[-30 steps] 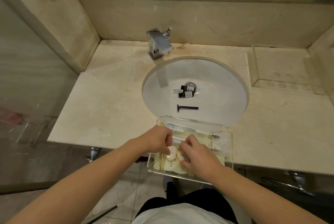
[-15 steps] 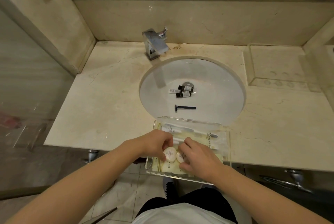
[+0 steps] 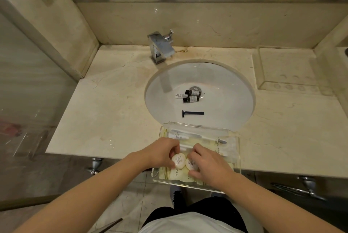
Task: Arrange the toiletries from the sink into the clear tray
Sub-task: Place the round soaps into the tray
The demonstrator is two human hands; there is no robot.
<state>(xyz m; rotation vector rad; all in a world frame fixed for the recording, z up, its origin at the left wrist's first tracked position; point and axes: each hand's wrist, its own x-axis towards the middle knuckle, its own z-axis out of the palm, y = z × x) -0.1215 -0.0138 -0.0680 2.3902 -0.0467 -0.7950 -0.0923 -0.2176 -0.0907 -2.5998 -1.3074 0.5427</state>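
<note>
A clear tray [image 3: 237, 150] sits at the counter's front edge, overhanging it, with wrapped packets [image 3: 214, 143] lying flat inside. My left hand [image 3: 161, 152] pinches a round white soap [image 3: 178, 161] in the tray. My right hand [image 3: 207, 165] pinches a second round soap [image 3: 191, 164] right beside the first. In the white sink [image 3: 233, 89] lie a black razor [image 3: 192, 113], two small dark bottles [image 3: 191, 96] and a small white tube [image 3: 179, 95] by the drain.
A chrome faucet [image 3: 161, 48] stands behind the basin. A second clear tray [image 3: 286, 72] sits at the back right of the marble counter [image 3: 105, 108]. A glass partition rises on the left. Drawer handles [image 3: 308, 188] show below the counter.
Both hands stay on the two soaps in the tray, with only slight shifts. The view has tilted a little. The things in the sink have not moved.
</note>
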